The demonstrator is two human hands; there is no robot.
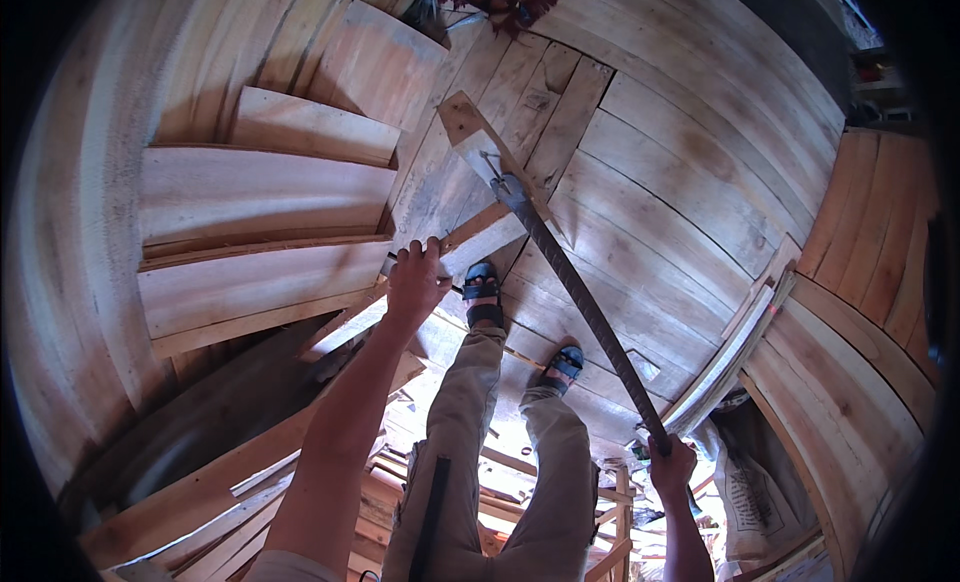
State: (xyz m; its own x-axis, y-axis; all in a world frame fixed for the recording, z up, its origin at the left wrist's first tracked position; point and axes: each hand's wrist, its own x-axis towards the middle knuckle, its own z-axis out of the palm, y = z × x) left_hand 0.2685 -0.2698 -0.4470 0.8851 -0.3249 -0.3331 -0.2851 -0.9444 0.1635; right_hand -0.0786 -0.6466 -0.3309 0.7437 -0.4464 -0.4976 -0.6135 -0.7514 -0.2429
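My right hand (672,468) is closed round the lower end of a long dark bar (590,302) with spiral ridges along it. The bar's grey metal head (508,189) rests against a short wooden beam (466,122), beside a thin nail-like piece (490,163) that stands out of the wood. My left hand (413,282) grips a wooden batten (485,234), fingers over its upper edge. The batten meets the beam near the bar's head; whether they are joined I cannot tell.
Wooden boards (265,192) stand stacked along the left wall. My sandalled feet (482,292) are on the plank floor (660,202), close to the batten. Loose timber (200,512) lies at the lower left. A printed sack (755,497) and leaning boards (830,382) are at the right.
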